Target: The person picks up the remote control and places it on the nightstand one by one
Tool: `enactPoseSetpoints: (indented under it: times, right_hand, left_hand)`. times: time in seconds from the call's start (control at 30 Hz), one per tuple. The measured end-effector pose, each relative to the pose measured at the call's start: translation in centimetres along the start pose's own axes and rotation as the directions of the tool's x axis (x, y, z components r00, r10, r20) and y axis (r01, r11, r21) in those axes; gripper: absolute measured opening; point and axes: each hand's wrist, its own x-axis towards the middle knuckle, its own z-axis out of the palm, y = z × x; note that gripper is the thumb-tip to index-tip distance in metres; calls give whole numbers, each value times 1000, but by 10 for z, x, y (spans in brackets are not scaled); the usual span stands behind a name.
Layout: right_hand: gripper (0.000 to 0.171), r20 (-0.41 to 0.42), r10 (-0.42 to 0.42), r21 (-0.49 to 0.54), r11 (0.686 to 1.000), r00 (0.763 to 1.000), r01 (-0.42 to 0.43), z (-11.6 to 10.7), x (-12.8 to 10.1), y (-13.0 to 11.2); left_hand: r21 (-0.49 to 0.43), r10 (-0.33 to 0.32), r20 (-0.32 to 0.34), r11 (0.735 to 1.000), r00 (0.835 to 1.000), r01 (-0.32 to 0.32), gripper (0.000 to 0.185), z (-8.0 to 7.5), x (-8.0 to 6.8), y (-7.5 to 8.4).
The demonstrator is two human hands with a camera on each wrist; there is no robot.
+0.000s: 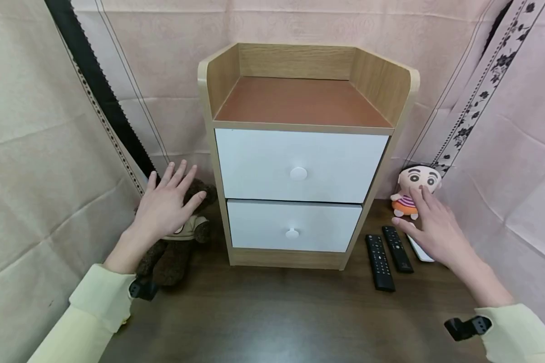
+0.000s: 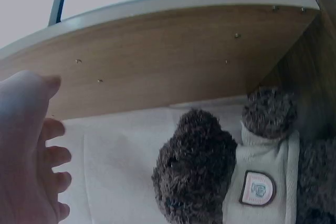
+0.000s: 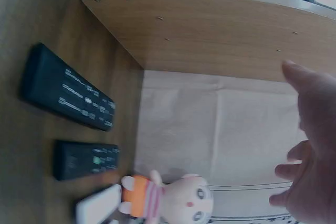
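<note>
Both hands hover spread on either side of a small bedside cabinet (image 1: 300, 151)

The left hand (image 1: 165, 204), fingers fanned and holding nothing, hangs over the brown teddy bear (image 1: 174, 252) slumped against the cabinet's left wall; the right hand (image 1: 436, 229), equally spread and empty, hovers above the white remote (image 1: 421, 251) beside two black remotes (image 1: 388, 252), its fingertips near the cartoon doll (image 1: 413, 194) propped against the curtain

I see a dark wooden table (image 1: 272, 312) carrying a two-drawer cabinet (image 1: 300, 166), a brown teddy bear (image 1: 177, 252) left of it, two black remotes (image 1: 388, 254), a white remote (image 1: 420, 250) and a small doll (image 1: 413, 194) right.
</note>
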Motion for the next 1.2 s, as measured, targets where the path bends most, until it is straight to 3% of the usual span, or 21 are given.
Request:
enactPoseSetpoints:
  times: [0.17,0.27,0.4,0.57,0.7,0.8,0.87,0.97,1.2]
  right_hand:
    - [93,-105,35,201,979,994,-13,16,-17,0]
    - [94,-156,99,272,961,983,-54,28,-28,-3]
    - [94,-171,176,376,921,969,-101,45,-41,-5]
    - [91,-137,247,379,908,959,-180,66,-54,-3]
    - [82,-117,281,388,896,953,-216,85,-68,-1]
    - [77,-108,299,406,884,948,-232,97,-76,0]
    - [76,-110,313,419,875,943,-242,102,-80,-1]
    - [77,-108,338,408,872,935,-268,106,-83,-1]
    - [76,-49,395,380,857,917,-349,112,-89,0]
  left_hand:
    - [-147,-17,-100,989,995,2,71,4,-6,9]
    - [-328,-39,-135,945,990,-7,69,11,-10,13]
    - [-548,-46,-143,835,989,-40,65,20,-13,17]
    - [-728,-45,-166,679,985,-91,61,29,-12,22]
    - [-833,-33,-187,536,982,-140,63,35,-10,26]
    - [-871,-21,-202,461,979,-170,64,40,-9,30]
    - [-886,-11,-209,426,978,-184,64,43,-9,33]
    - [-899,-5,-215,392,977,-196,63,45,-8,36]
    - [-907,-57,-202,387,978,-165,56,45,-7,41]
